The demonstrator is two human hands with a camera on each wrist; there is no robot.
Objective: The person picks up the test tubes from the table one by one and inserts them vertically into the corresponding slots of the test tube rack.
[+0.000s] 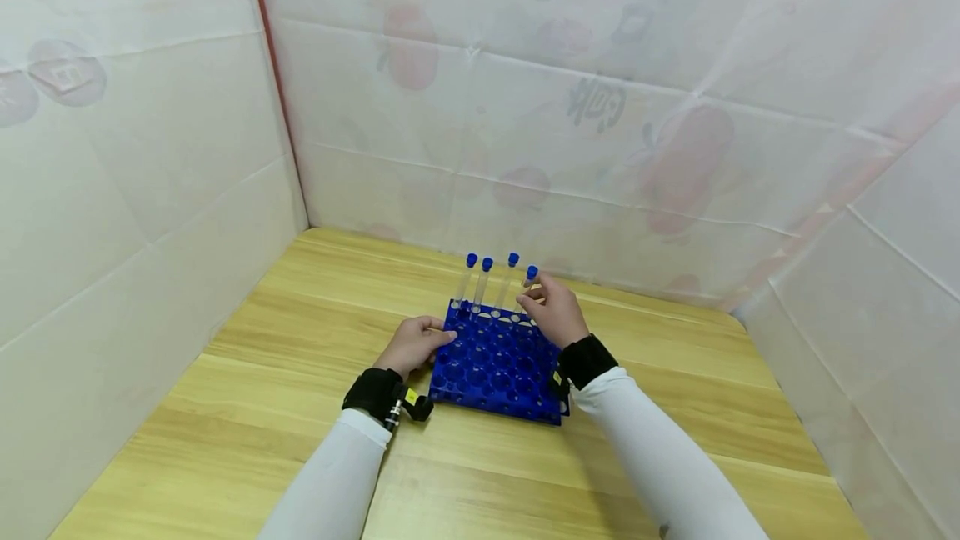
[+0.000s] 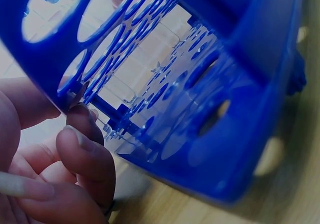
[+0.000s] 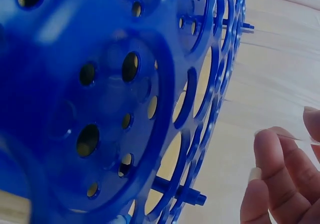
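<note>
A blue test-tube rack point(image 1: 495, 365) with many round holes lies on the wooden table point(image 1: 225, 407). Several clear tubes with blue caps stand in its far row. My right hand point(image 1: 531, 298) pinches the rightmost tube point(image 1: 530, 277) just below its cap. My left hand point(image 1: 441, 337) grips the rack's left edge, thumb on the top plate. In the left wrist view, curled fingers point(image 2: 82, 149) touch the corner of the rack point(image 2: 225, 84). The right wrist view shows the rack point(image 3: 100, 84) close up, with fingertips point(image 3: 275, 184) at lower right.
White sheeted walls point(image 1: 150, 148) close in the table on the left, back and right. Bare wooden surface lies around the rack on all sides. Black wrist straps point(image 1: 372, 392) sit on both white sleeves.
</note>
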